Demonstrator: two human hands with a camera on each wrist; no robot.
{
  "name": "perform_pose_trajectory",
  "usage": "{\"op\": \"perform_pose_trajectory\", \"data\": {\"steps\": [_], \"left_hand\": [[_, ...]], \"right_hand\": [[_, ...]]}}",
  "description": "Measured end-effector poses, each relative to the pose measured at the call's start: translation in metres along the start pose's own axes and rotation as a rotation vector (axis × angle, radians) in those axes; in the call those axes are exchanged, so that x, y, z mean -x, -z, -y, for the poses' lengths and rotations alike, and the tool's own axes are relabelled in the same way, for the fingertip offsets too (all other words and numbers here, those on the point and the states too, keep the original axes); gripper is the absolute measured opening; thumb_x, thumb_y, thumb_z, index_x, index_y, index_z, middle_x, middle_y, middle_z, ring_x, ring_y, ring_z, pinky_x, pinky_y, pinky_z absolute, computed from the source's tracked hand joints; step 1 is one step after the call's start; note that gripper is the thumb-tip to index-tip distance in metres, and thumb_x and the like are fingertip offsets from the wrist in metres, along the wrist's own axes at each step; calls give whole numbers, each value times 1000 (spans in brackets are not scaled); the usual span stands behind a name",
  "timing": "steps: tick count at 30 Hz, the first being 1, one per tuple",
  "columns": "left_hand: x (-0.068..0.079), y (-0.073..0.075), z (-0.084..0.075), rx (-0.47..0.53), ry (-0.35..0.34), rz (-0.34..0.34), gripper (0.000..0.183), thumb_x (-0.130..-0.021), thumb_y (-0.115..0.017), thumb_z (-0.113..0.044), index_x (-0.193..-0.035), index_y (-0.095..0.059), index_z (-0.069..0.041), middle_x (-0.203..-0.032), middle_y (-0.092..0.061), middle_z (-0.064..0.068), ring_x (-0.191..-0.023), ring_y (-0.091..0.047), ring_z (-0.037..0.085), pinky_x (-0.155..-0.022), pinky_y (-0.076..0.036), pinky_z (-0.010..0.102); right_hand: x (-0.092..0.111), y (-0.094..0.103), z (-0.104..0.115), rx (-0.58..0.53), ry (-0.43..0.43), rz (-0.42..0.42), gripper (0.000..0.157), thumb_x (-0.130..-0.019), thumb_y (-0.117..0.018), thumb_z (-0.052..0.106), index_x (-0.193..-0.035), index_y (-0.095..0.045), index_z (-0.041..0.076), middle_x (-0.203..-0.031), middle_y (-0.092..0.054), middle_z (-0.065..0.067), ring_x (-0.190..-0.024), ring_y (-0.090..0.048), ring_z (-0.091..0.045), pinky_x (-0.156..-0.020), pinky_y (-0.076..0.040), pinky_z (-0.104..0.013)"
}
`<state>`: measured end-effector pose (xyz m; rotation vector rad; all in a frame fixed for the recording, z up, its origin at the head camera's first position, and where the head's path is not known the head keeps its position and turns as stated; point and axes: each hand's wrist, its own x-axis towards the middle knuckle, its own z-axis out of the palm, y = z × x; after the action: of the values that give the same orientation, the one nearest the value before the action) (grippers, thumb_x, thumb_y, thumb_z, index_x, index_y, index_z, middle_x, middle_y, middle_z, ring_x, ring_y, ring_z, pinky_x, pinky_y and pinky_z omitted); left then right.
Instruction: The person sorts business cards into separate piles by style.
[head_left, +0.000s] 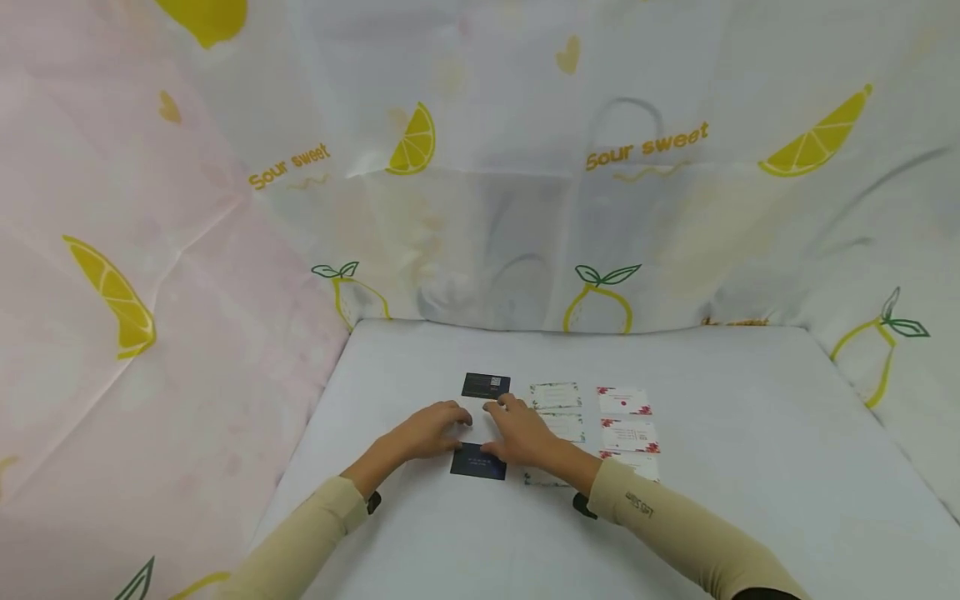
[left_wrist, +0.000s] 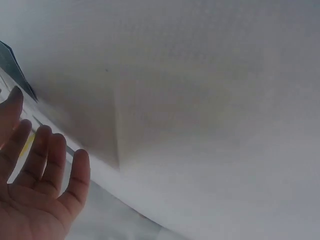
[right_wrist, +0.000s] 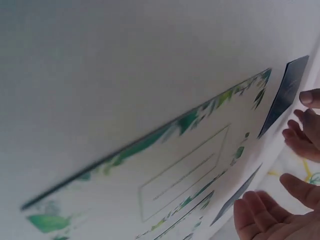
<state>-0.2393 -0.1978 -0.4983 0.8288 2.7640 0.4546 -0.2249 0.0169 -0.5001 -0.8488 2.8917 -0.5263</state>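
Note:
In the head view, two dark cards lie in a column on the white table: a far one (head_left: 486,384) and a near one (head_left: 477,462). My left hand (head_left: 433,430) hovers on the left of the gap between them, fingers loosely bent, thumb tip by the near card's upper left corner. Opposite it, my right hand (head_left: 522,430) has its thumb at that card's upper right edge and its fingertips close to the far card. Neither hand holds anything. The left wrist view shows the left hand (left_wrist: 42,185) with fingers spread; the right wrist view shows the right hand (right_wrist: 280,215) relaxed.
Right of the dark cards is a column of green-leaf cards (head_left: 555,395), partly covered by the right hand and forearm. Further right runs a column of red-flower cards (head_left: 630,435), the nearest overlapped by the sleeve. A lemon-print curtain (head_left: 465,233) borders the white table (head_left: 720,517).

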Motion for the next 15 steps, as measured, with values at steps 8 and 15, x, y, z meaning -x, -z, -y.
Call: {"op": "perform_pose_trajectory", "data": {"steps": [8,15], "left_hand": [[2,-4,-3,-17,4,24,37,-79,-83,-20,-113,-69,-15,-98,-63,-5,-87,-55,10,-82,-50,34],[5,-5,-5,-21,-2,27,38,-77,-84,-21,-112,-69,-14,-92,-62,-6,-84,-55,10,-79,-49,33]], "right_hand": [[1,-3,9,-93,-31,106,64,-79,-81,44,-129,-59,11,-116,-63,-8,-99,-59,-19,-82,-51,-36],[5,-6,15,-55,4,120,61,-75,-85,42,-123,-62,11,-101,-62,-1,-85,-52,-11,-73,-46,-27]]}}
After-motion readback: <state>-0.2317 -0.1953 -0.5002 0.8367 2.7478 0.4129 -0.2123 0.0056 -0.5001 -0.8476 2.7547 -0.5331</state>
